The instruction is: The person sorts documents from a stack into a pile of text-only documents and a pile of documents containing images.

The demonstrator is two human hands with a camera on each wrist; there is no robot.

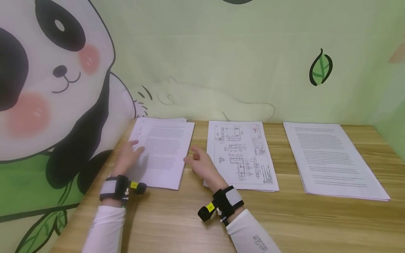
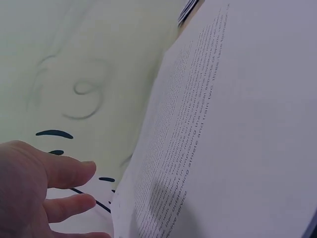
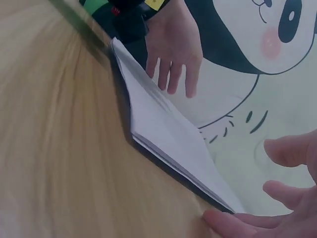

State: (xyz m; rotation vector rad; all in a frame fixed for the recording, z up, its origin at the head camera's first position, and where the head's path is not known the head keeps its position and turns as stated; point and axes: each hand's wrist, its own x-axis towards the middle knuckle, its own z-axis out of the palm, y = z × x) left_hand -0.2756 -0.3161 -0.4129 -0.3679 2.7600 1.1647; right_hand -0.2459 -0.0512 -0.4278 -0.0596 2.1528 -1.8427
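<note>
A stack of printed text sheets (image 1: pixel 162 151) lies at the left of the table. My left hand (image 1: pixel 126 156) is over its left side, fingers extended and spread from the thumb; in the left wrist view the fingers hold nothing. On the stack's other side is my right hand (image 1: pixel 205 167), between it and the middle stack of technical drawings (image 1: pixel 240 154). The right wrist view shows the right hand's fingers (image 3: pixel 237 223) loosely extended, the lowest at the text stack's edge (image 3: pixel 183 171); whether it touches the paper I cannot tell.
Another stack of text sheets (image 1: pixel 332 158) lies at the right on the wooden table (image 1: pixel 171 225). Behind the table is a pale green backdrop (image 1: pixel 202 63) with a large panda picture (image 1: pixel 63 116) at the left. Each wrist wears a black strap with a small camera.
</note>
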